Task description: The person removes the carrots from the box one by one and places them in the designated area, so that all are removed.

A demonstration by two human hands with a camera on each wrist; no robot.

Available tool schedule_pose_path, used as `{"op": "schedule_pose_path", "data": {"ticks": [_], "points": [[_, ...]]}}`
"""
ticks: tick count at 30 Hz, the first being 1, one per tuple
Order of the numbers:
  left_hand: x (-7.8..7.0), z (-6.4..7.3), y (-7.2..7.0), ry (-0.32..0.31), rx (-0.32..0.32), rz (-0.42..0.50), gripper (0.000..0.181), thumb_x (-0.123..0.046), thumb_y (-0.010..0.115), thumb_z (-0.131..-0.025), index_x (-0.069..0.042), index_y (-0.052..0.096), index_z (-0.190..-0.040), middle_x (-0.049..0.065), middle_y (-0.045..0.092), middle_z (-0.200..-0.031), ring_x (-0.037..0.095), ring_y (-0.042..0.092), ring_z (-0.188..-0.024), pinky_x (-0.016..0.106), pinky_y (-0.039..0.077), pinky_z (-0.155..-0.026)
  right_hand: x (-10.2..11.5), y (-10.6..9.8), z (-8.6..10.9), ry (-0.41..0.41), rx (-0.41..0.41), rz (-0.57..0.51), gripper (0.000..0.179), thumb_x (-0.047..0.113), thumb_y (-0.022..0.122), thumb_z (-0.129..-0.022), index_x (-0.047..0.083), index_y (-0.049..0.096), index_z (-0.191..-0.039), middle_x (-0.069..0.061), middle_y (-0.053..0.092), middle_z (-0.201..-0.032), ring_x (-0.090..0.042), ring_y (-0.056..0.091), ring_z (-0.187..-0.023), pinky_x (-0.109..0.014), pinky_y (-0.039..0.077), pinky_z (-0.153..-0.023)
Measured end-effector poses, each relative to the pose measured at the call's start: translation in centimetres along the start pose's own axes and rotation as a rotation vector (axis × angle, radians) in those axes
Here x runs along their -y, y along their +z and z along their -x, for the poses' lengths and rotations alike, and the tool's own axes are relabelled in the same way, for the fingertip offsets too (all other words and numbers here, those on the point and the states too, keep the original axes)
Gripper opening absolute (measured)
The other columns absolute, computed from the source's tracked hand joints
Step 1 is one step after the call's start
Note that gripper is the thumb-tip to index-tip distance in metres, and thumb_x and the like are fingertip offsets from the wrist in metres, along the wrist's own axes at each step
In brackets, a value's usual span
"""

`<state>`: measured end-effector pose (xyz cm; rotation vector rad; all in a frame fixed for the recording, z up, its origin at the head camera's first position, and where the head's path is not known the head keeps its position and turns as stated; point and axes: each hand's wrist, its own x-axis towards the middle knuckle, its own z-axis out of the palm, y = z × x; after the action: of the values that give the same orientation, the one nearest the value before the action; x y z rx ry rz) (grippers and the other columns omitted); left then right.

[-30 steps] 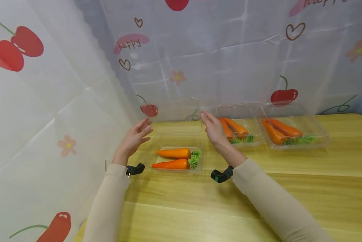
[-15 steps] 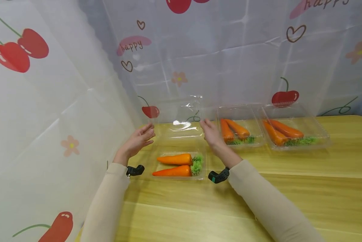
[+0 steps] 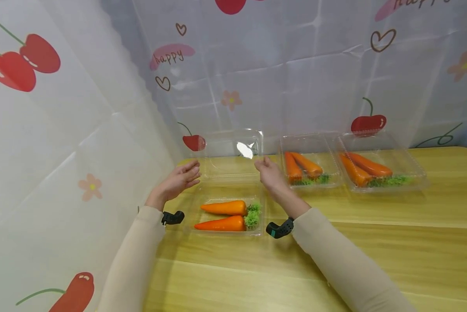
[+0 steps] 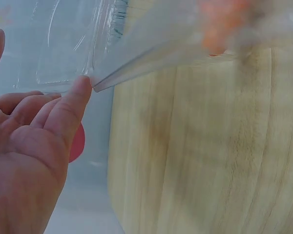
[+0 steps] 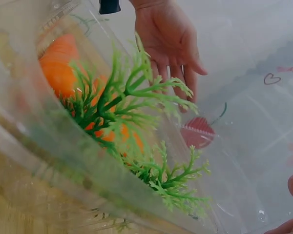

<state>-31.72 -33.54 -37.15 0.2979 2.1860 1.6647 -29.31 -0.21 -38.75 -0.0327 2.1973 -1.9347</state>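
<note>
A clear plastic clamshell container (image 3: 225, 233) stands on the table with its lid (image 3: 231, 167) raised at the back. Two orange carrots (image 3: 222, 208) with green leafy tops (image 3: 253, 216) lie in its base, tips to the left. My left hand (image 3: 177, 180) is at the container's left, fingers nearly straight; in the left wrist view, a fingertip (image 4: 83, 84) touches the plastic near the hinge. At the lid's right edge, my right hand (image 3: 271, 174) has curled fingers and appears to grip the lid. In the right wrist view, only a thumb and fingertip show at the frame's right edge.
To the right stand two more clear containers, a nearer one (image 3: 332, 151) and a farther one (image 3: 409, 162), each with carrots inside. A patterned cloth (image 3: 295, 78) hangs behind the wooden table (image 3: 225, 277) and along its left.
The container has slid slightly toward me. Its lid has tilted a little, with the glare shifting. My right hand has moved lower along the lid's edge and its fingers have curled; the left hand has lowered slightly.
</note>
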Motion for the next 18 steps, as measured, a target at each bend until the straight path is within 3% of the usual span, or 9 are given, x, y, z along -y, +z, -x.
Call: {"op": "schedule_pose_path", "data": {"ticks": [4,9,18], "points": [[0.0,-0.4,0.0,-0.013,0.009,0.009,0.068,-0.025,0.039,-0.113,-0.004,0.002,-0.166,0.013,0.002,-0.175,0.036,0.014,-0.160,0.050,0.026,-0.125,-0.2,0.3,-0.2,0.022,-0.024,0.010,0.076,0.045,0.042,-0.109,0.009,0.008,-0.166,-0.009,0.008,-0.174,-0.035,0.010,-0.160,-0.052,0.011,-0.129],[0.2,-0.8,0.0,-0.036,0.015,0.014,0.069,-0.026,0.041,-0.113,-0.003,0.004,-0.166,0.014,0.003,-0.175,0.035,0.016,-0.159,0.050,0.027,-0.125,-0.2,0.6,-0.4,0.053,-0.045,0.008,0.075,0.042,0.043,-0.109,0.006,0.009,-0.166,-0.009,0.006,-0.174,-0.032,0.006,-0.161,-0.048,0.009,-0.130],[0.7,-1.1,0.0,-0.073,0.011,0.072,0.069,-0.025,0.042,-0.113,-0.002,0.004,-0.165,0.016,0.001,-0.174,0.037,0.018,-0.159,0.049,0.027,-0.124,-0.2,0.7,-0.2,0.082,-0.012,0.028,0.074,0.041,0.039,-0.110,0.005,0.006,-0.166,-0.008,0.002,-0.175,-0.031,0.002,-0.161,-0.048,0.008,-0.131]]}}
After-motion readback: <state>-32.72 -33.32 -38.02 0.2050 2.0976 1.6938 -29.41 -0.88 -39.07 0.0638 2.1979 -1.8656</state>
